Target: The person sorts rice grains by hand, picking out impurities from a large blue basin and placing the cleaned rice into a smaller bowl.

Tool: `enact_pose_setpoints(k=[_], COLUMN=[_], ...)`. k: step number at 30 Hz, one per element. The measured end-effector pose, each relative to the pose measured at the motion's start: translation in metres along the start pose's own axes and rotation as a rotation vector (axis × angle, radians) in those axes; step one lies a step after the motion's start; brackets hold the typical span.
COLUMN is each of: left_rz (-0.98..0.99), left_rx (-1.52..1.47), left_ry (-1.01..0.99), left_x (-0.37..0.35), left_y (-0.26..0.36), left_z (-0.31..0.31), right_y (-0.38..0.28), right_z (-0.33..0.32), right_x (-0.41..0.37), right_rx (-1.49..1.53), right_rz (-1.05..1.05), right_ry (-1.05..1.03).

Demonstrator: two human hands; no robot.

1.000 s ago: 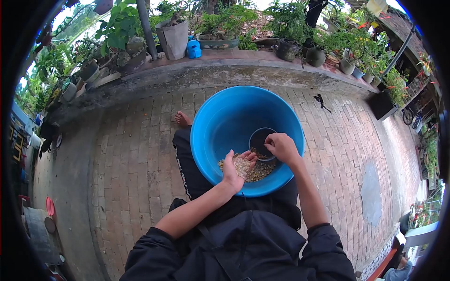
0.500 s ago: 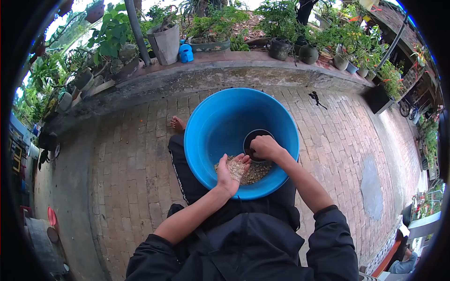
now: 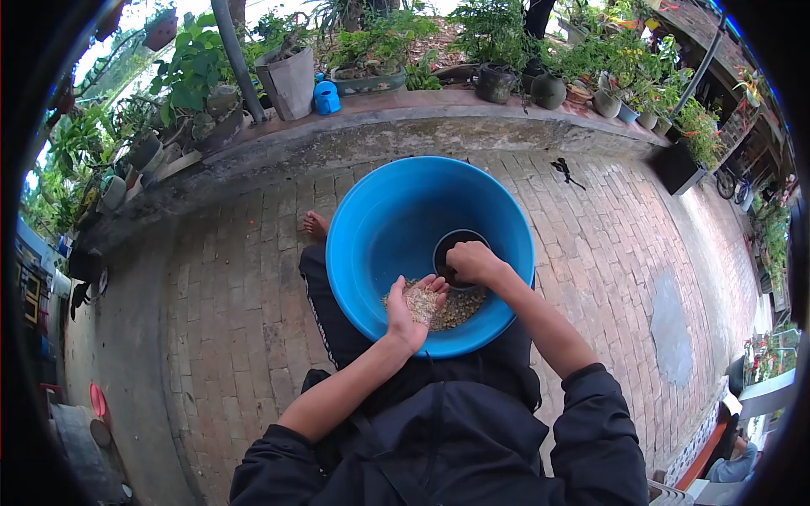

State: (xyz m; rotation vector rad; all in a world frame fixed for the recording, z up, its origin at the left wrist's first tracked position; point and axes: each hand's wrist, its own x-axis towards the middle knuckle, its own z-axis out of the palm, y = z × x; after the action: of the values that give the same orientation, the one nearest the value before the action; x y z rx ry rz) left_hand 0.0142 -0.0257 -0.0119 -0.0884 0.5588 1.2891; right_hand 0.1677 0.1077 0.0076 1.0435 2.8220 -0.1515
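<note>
A large blue plastic basin [image 3: 371, 194] rests on my lap. My left hand [image 3: 405, 325] is palm up inside it, slightly cupped, with a heap of pale, seed-like grains [image 3: 421, 305] lying on the palm and fingers. More loose grains [image 3: 458, 310] cover the basin's bottom near my body. A small round bowl with a dark inside [image 3: 449, 243] stands in the basin's right half. Over this bowl is my right hand [image 3: 475, 263], its fingers curled downward and pressed together; the fingertips are hidden, so what they hold cannot be seen.
Brick paving [image 3: 245, 337] surrounds me. A low concrete ledge [image 3: 405, 135] carries potted plants and a small blue watering can [image 3: 326, 98]. A bare foot [image 3: 315, 225] shows left of the basin. At the lower right edge sits another person [image 3: 732, 465].
The view has shifted slightly, so the basin sits a little further left. Both hands keep nearly the same places, the left under its grains and the right at the bowl.
</note>
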Motion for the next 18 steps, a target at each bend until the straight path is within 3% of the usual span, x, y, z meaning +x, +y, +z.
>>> enact_pose_setpoints(k=[18], left_rz=[-0.001], left_rx=[0.001], left_ry=[0.008], left_x=[-0.0003], left_y=[0.0006], left_z=[0.0017], right_y=[-0.0055], right_z=[-0.0054], right_x=[-0.0021], right_rx=[0.022], right_rz=[0.012], right_ry=[-0.028])
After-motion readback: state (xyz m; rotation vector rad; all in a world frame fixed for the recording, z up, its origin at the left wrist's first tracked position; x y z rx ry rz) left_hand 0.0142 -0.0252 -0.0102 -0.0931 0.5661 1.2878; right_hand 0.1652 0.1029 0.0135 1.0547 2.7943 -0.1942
